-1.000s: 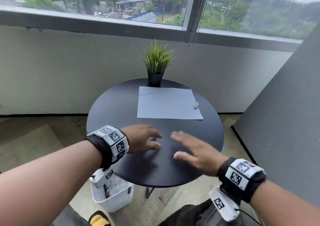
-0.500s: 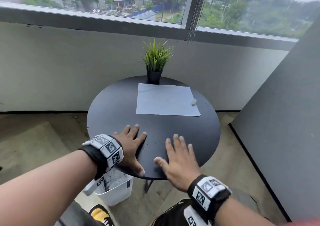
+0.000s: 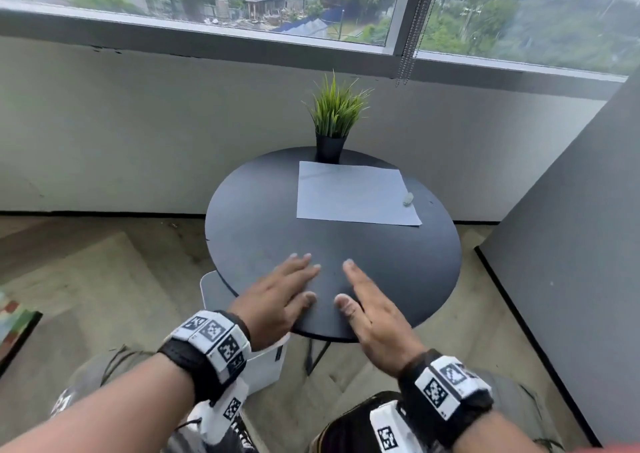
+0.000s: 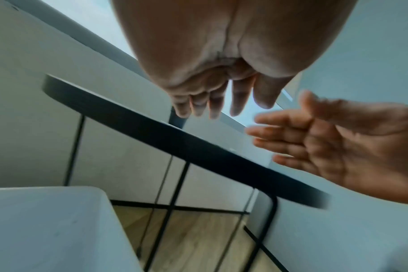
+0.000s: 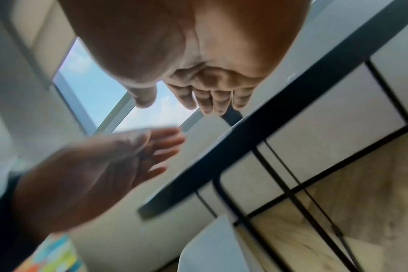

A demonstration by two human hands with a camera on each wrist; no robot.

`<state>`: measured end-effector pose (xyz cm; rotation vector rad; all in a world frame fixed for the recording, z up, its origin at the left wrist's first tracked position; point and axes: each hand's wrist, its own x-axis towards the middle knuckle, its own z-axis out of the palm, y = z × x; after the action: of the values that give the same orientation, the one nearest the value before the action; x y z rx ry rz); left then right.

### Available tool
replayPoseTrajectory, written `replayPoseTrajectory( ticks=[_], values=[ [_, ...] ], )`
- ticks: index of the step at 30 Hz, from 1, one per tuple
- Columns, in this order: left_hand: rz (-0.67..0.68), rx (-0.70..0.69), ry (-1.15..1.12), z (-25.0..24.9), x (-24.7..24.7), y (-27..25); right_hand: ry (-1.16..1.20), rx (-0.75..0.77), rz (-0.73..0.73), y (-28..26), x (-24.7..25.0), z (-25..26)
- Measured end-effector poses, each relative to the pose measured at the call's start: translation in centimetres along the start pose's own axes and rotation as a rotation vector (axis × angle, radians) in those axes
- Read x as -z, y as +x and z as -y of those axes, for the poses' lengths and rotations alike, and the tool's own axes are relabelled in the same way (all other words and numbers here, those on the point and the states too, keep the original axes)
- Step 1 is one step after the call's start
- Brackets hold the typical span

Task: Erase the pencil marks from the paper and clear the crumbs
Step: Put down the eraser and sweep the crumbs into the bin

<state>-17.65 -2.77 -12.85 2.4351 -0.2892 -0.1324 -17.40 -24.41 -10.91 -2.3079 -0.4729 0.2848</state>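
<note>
A white sheet of paper (image 3: 353,196) lies flat on the far half of the round black table (image 3: 263,210). A small pale eraser (image 3: 408,199) sits at the paper's right edge. My left hand (image 3: 280,293) and right hand (image 3: 370,310) hover side by side above the table's near edge, fingers straight and holding nothing. In the left wrist view my left hand (image 4: 221,95) hangs over the table rim (image 4: 198,147), with the right hand (image 4: 338,143) beside it. The right wrist view has my right hand (image 5: 198,92) above and the left hand (image 5: 93,174) blurred below.
A potted green plant (image 3: 332,120) stands at the table's far edge, just behind the paper. A white bin (image 3: 263,362) sits on the floor under the table's near left side. A grey panel (image 3: 571,244) closes off the right; the window wall is behind.
My hands have lifted off the table near the front edge and drawn closer together. The head view has pulled back and tilted down. Paper and eraser have stayed put.
</note>
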Motion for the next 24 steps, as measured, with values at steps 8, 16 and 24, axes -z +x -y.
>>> replayPoseTrajectory(
  ticks=[8,16,24],
  values=[
    [0.001,0.54,0.436,5.3,4.5,2.2,-0.358,-0.292,0.08,7.3,5.4,-4.0],
    [0.143,0.049,0.306,0.6,1.1,0.9,-0.644,0.072,0.385,6.5,0.8,-0.5],
    [0.153,0.264,0.342,1.0,1.9,4.0,-0.577,-0.17,0.209,9.4,2.9,-1.3]
  ],
)
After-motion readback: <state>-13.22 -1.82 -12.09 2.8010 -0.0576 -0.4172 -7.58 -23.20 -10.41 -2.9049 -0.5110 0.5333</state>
